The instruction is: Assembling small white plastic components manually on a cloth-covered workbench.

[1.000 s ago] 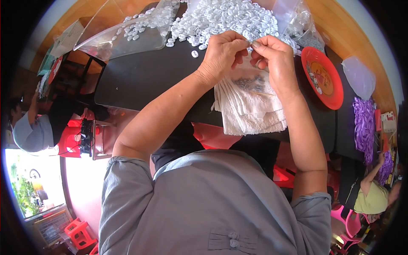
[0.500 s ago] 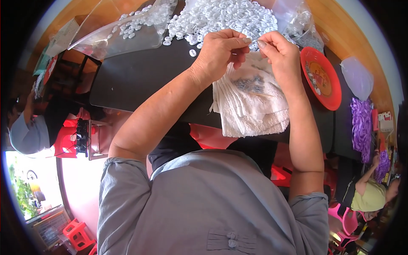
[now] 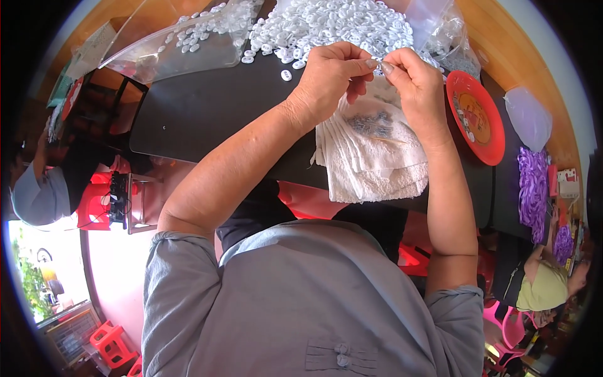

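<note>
My left hand (image 3: 336,78) and my right hand (image 3: 411,78) meet above a folded white towel (image 3: 383,169). Thumb and forefinger of each are pinched together, and a small white piece (image 3: 377,61) shows between the fingertips; most of it is covered. A patch of small dark metal bits (image 3: 372,124) lies on the towel under the hands. Just beyond them spreads a large heap of white oval plastic pieces (image 3: 333,28) with dark marks. One loose white oval piece (image 3: 286,75) lies on the dark table (image 3: 207,116), left of my left hand.
To the right stands a red oval plate (image 3: 493,129) with a few small pieces on it. A clear plastic bag (image 3: 169,60) with more ovals lies at far left, another clear bag (image 3: 461,47) at far right. Purple strands (image 3: 532,195) hang at the right. Other people sit at both sides.
My left fingertips have shifted slightly right and closer to the right ones, and the small white piece between them shows more. The view has moved a little.
</note>
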